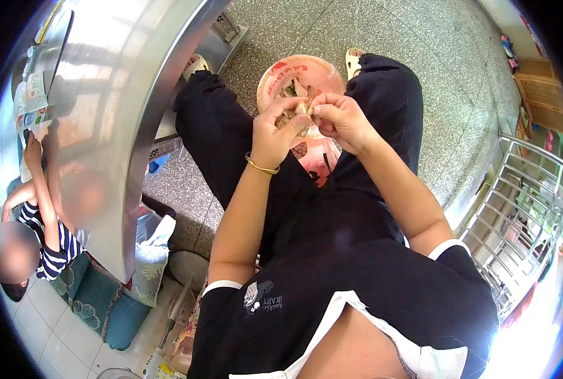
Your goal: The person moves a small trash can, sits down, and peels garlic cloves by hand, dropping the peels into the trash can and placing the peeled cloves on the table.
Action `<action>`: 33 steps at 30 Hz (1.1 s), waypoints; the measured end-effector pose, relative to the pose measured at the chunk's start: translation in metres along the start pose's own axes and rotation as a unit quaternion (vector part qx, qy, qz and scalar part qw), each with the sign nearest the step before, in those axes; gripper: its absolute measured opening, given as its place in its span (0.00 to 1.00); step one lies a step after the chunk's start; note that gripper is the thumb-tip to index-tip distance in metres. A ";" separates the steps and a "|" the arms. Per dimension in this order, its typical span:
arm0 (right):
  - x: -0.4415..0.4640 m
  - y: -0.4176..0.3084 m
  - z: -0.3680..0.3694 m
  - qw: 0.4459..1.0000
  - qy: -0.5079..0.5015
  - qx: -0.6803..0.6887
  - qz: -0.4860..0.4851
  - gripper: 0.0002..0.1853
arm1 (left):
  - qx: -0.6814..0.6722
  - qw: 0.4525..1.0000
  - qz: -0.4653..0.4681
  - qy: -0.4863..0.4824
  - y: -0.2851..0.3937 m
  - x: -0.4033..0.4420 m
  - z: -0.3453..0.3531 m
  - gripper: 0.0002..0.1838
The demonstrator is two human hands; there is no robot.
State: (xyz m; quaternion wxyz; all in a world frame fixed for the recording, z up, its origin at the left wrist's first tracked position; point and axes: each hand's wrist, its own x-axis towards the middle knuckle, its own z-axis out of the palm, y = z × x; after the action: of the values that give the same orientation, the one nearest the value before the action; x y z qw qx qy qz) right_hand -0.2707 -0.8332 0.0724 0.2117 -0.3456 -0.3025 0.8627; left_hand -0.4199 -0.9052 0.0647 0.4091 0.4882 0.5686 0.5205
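Observation:
My left hand [274, 134], with a gold-coloured bracelet at its wrist, is closed around a small pale, garlic-like piece [303, 109]. From the other side my right hand [346, 123] pinches the same piece between thumb and fingertips. Both hands meet above a pink basin [329, 69] between my legs; it has red printing. Whitish and brownish scraps [302, 86] lie in the basin, partly hidden by my hands. The exact kind of the piece is too small to tell.
To the left is a shiny metal table [114, 76]; another person [48, 234] in a striped top leans on it with a phone-like object. Below stand a plastic bag [152, 246] and a teal stool [127, 319]. A metal rack [515, 189] stands right on the speckled floor [445, 82].

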 end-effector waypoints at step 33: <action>0.006 0.001 0.000 0.906 0.111 -0.380 -0.149 0.08 | 0.140 0.989 0.051 0.020 -0.007 -0.002 0.001 0.10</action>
State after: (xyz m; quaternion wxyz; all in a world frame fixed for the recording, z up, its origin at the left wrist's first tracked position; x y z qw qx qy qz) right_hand -0.2750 -0.8305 0.0688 0.2222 -0.4445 -0.6300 0.5968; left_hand -0.4192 -0.9066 0.0573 0.2983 0.5587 0.6180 0.4658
